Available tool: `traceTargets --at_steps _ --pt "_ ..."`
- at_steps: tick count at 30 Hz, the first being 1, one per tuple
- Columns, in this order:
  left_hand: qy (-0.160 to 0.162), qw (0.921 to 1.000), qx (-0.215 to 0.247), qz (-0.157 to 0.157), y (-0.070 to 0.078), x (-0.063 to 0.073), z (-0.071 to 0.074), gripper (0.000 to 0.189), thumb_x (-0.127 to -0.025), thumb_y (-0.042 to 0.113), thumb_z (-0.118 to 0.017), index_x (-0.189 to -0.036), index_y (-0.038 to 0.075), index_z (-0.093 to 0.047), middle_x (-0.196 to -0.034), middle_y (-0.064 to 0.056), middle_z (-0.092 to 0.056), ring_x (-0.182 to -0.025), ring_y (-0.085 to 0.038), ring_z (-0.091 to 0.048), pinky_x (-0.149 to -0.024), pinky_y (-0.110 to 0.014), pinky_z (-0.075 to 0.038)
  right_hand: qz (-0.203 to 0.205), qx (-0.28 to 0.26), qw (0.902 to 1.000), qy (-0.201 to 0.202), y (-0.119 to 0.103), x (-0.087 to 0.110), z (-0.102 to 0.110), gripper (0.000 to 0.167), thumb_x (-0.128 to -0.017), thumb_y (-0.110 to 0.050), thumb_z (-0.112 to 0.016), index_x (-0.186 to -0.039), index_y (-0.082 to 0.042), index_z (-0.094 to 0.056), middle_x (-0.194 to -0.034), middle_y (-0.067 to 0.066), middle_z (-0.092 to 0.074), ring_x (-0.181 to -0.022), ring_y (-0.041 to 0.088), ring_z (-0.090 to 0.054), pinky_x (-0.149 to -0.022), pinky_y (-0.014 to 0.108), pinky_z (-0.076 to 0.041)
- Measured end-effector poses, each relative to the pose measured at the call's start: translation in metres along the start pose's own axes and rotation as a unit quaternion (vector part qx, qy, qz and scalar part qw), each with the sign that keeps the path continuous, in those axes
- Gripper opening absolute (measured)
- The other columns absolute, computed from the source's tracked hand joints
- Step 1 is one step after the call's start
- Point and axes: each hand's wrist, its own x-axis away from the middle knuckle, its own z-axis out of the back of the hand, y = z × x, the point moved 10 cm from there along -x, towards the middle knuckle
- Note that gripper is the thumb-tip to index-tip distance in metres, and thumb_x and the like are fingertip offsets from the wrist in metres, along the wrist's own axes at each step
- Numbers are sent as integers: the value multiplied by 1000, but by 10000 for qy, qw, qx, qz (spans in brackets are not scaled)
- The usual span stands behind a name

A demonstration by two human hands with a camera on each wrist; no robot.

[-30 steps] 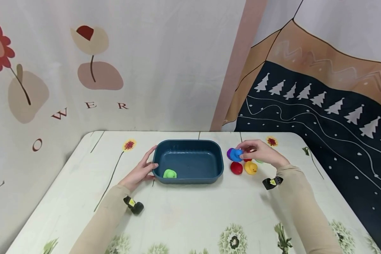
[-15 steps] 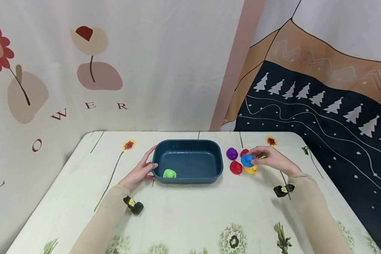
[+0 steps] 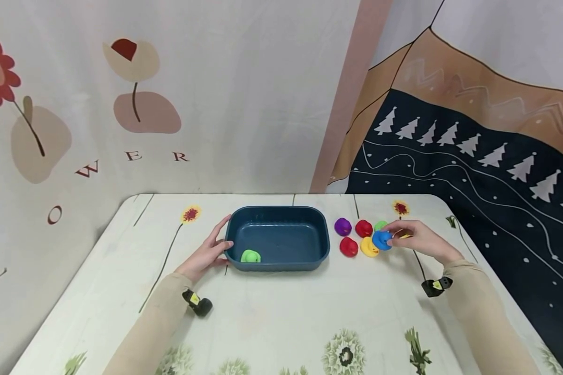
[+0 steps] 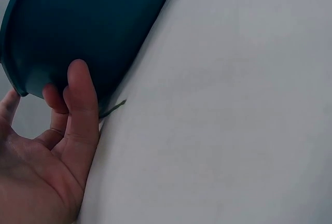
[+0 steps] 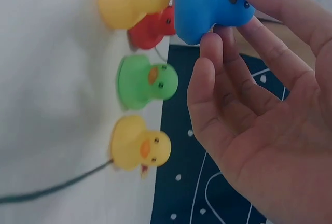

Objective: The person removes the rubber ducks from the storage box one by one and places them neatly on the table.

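Observation:
Between the thumb and fingers of my right hand (image 3: 417,239) is a blue rubber duck (image 3: 382,240), held over the right end of a small group of ducks. The right wrist view shows this blue duck (image 5: 207,9) pinched at its head and underside. My left hand (image 3: 206,255) grips the left end of a dark blue plastic tub (image 3: 286,267), a digit over its rim. Seen from the left wrist, the fingers (image 4: 82,89) lie against the outer wall. A green rubber duck (image 3: 251,256) sits in the tub's near left corner.
Right of the tub stand a purple duck (image 3: 343,226), two red ducks, one nearer (image 3: 349,247) and one farther (image 3: 363,228), a yellow duck (image 3: 369,247) and a green duck (image 3: 380,225). Another yellow duck (image 5: 140,143) is partly hidden behind my right hand in the head view.
My right hand has carried the blue duck rightward, from above the purple duck to beside the yellow one. The purple and farther red ducks are now uncovered. Left hand and tub stay put.

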Motion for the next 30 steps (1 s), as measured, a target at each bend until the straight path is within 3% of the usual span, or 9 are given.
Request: traceTargets --at_steps 11,22,30 --pt "-1 10000 42 17 -1 1 0 73 -98 15 -51 -153 43 -12 -152 -28 -19 -124 -42 -42 -90 -48 -48 -120 0 9998 178 22 10 10 38 -91 -19 -66 -122 3 -61 -114 16 -58 -98 29 -51 -80 36 -46" --pt "10 10000 -33 36 -2 0 1 73 -98 17 -52 -153 44 -13 -151 -28 -22 -122 -40 -45 -88 -45 -49 -208 -137 9995 209 45 12 1 38 -91 -16 -66 -122 6 -60 -115 18 -57 -95 28 -51 -76 31 -48" --pt "1 10000 -18 62 -3 -1 2 73 -98 18 -53 -153 45 -13 -152 -27 -19 -120 -39 -46 -88 -44 -49 -329 -83 9984 456 54 12 1 42 -91 -19 -68 -123 6 -59 -115 18 -58 -96 29 -52 -75 29 -48"
